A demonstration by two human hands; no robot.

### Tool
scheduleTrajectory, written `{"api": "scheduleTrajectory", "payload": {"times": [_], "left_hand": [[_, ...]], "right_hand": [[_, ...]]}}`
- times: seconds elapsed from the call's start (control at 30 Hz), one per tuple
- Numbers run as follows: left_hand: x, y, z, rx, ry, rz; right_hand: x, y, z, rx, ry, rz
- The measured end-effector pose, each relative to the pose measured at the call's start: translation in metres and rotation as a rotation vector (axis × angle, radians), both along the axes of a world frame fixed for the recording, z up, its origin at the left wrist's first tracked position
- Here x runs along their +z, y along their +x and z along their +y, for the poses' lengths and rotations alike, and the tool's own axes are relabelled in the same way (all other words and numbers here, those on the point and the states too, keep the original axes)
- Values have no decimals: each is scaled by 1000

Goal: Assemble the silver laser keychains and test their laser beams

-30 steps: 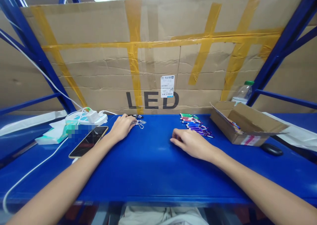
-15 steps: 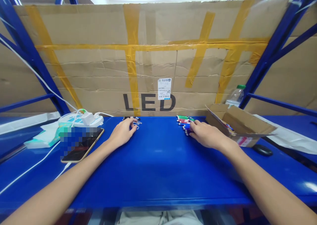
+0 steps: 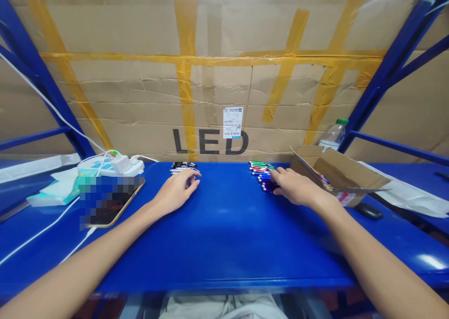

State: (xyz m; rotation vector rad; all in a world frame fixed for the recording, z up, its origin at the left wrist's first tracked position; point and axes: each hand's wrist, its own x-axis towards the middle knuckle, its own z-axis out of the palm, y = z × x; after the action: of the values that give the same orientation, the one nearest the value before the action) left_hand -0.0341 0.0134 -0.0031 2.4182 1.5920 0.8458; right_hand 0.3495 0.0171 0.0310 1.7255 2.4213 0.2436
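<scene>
My left hand [image 3: 176,189] rests just in front of a small group of black pens [image 3: 183,165] and white pens [image 3: 178,170] at the back left of the table. Its thumb and forefinger are apart, with nothing seen between them; the fingertips partly cover the white pens. On the right, green pens [image 3: 258,163], red pens [image 3: 257,169] and blue pens [image 3: 264,179] lie side by side in a row. My right hand [image 3: 294,186] has its fingers and thumb curled round the right ends of the blue pens, hiding those ends.
An open cardboard box [image 3: 345,176] holding some pens stands right of my right hand, with a black mouse [image 3: 368,211] before it. Left are a phone [image 3: 114,204], a power strip [image 3: 135,168] and a tissue pack [image 3: 52,195]. A large cardboard sheet [image 3: 140,94] closes the back.
My left hand has drawn back slightly, uncovering more of the black and white pens. My right hand stays at the blue pens, its fingers shifted a little. The view has tilted slightly down.
</scene>
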Motion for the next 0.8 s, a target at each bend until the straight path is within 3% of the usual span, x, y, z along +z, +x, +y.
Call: {"api": "scheduleTrajectory", "payload": {"times": [0.57, 0.8], "left_hand": [[1, 1, -3, -54, -26, -5], [1, 5, -5, -124, -59, 3]], "right_hand": [[-3, 6, 5, 84, -38, 56], [-1, -22, -10, 292, -122, 312]]}}
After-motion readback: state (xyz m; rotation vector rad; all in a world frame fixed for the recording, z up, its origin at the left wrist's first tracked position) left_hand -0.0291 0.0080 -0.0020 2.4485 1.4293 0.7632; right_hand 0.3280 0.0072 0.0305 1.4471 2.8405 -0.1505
